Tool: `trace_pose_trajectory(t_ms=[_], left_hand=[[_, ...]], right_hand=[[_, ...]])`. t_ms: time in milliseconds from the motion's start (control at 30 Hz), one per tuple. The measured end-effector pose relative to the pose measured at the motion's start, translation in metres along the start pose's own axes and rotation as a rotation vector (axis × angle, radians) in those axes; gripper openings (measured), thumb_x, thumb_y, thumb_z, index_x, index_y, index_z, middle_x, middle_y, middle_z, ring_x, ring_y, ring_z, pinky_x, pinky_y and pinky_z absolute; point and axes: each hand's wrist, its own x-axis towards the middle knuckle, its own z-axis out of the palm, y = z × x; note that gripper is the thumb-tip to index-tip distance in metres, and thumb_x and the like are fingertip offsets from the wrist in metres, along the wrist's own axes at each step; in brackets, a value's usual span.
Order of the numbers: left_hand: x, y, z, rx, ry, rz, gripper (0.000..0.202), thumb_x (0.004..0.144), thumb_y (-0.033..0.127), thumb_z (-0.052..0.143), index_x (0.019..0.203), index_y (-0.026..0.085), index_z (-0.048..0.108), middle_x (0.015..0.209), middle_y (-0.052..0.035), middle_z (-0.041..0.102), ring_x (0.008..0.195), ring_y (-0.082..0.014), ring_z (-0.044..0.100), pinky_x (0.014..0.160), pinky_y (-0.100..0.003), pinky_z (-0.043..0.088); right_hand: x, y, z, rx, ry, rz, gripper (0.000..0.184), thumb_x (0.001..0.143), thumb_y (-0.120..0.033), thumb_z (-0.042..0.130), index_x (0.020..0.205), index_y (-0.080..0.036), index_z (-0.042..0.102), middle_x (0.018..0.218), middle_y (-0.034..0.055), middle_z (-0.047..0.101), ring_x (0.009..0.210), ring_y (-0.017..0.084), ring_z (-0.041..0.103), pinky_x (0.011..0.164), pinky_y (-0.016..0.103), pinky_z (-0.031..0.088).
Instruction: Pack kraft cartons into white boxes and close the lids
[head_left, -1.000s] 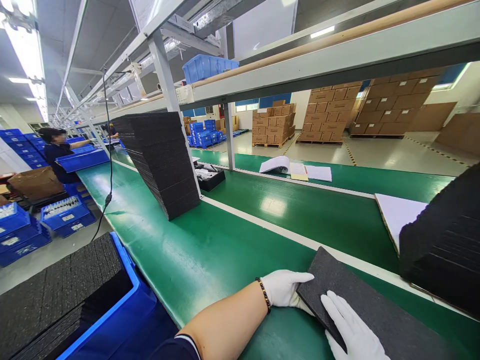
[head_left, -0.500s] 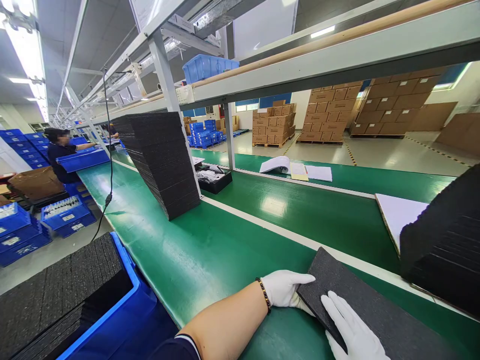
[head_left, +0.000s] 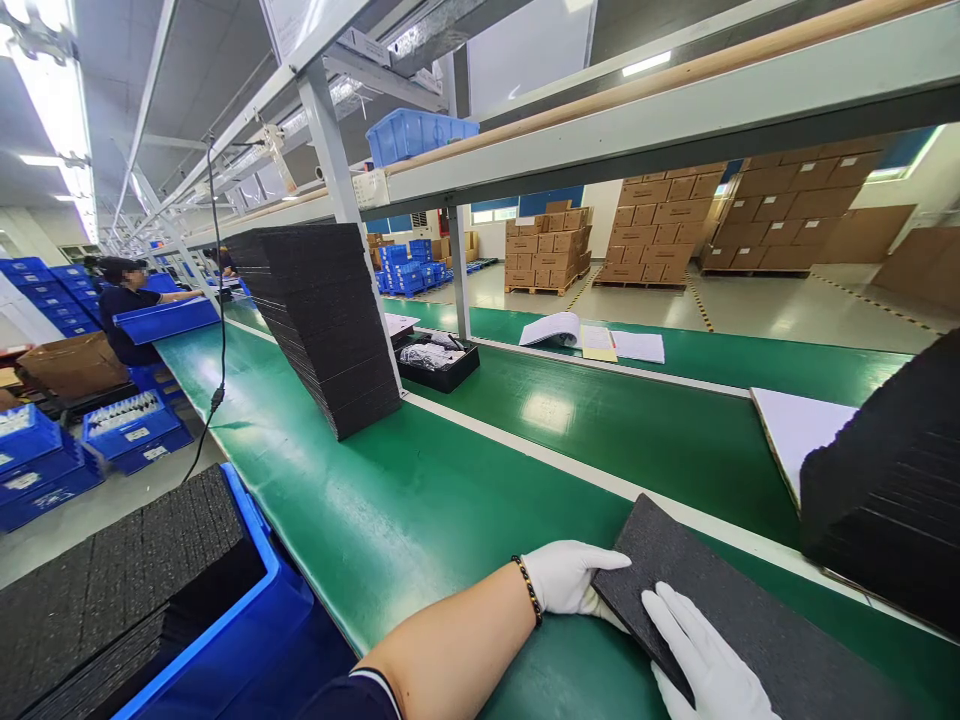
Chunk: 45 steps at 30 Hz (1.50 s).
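A dark grey foam sheet (head_left: pixel 742 590) is held over the green work surface (head_left: pixel 480 520) at the lower right. My left hand (head_left: pixel 574 577), in a white glove, grips its left corner, thumb on top and fingers underneath. Gloved too, my right hand (head_left: pixel 701 650) holds the sheet's near edge, its fingers lying along the upper face. The sheet's right end runs toward the frame's lower right. Beyond it, at the right, rises a stack of black sheets (head_left: pixel 885 490). Another tall stack of black foam sheets (head_left: pixel 315 330) leans beside the metal post.
At the lower left, a blue crate (head_left: pixel 289 610) holds several black sheets. A black tray (head_left: pixel 442 372) with plastic-wrapped contents sits on the middle belt (head_left: pixel 600 420). Papers (head_left: pixel 592 338) lie farther back. A cable (head_left: pixel 220 300) hangs at the left; a co-worker (head_left: pixel 127 305) stands beyond.
The black tray on the middle belt has shifted slightly right. The co-worker's head and arm have moved a little. My hands and the foam sheet stay practically still.
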Motion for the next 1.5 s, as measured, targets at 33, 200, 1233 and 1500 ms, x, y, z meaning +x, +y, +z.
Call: trace_pose_trajectory(t_ms=[33,200,1233,1500], left_hand=[[0.000,0.000,0.000,-0.003,0.010,-0.003,0.031,0.078,0.025,0.070,0.103,0.008,0.068,0.095,-0.0115,0.072,0.091,-0.0226,0.067,0.091,-0.043,0.048],[-0.001,0.001,0.003,-0.006,0.043,-0.014,0.029,0.077,0.024,0.068,0.101,0.009,0.068,0.096,-0.0114,0.073,0.093,-0.0222,0.067,0.088,-0.041,0.049],[-0.002,0.002,0.003,0.001,0.021,-0.012,0.028,0.076,0.023,0.067,0.100,0.008,0.068,0.092,-0.0103,0.072,0.089,-0.0215,0.067,0.085,-0.039,0.048],[0.000,0.001,0.001,0.005,-0.005,-0.001,0.030,0.075,0.026,0.071,0.098,0.008,0.067,0.092,-0.0114,0.071,0.094,-0.0235,0.066,0.091,-0.042,0.045]], right_hand=[[0.001,0.000,-0.001,0.000,-0.004,0.001,0.039,0.085,-0.017,0.045,0.117,-0.015,0.067,0.117,0.0101,0.067,0.106,0.024,0.065,0.078,0.029,0.059],[0.007,-0.002,-0.002,-0.061,0.065,-0.050,0.040,0.085,-0.015,0.040,0.113,-0.011,0.068,0.114,0.0118,0.068,0.101,0.023,0.067,0.074,0.028,0.059],[-0.008,0.002,0.010,0.111,-0.085,0.092,0.042,0.085,-0.022,0.045,0.122,-0.022,0.065,0.126,0.0067,0.063,0.110,0.024,0.063,0.080,0.031,0.058],[-0.009,0.003,0.013,0.086,-0.036,0.073,0.042,0.085,-0.023,0.044,0.122,-0.021,0.065,0.125,0.0074,0.063,0.106,0.024,0.065,0.075,0.031,0.059]])
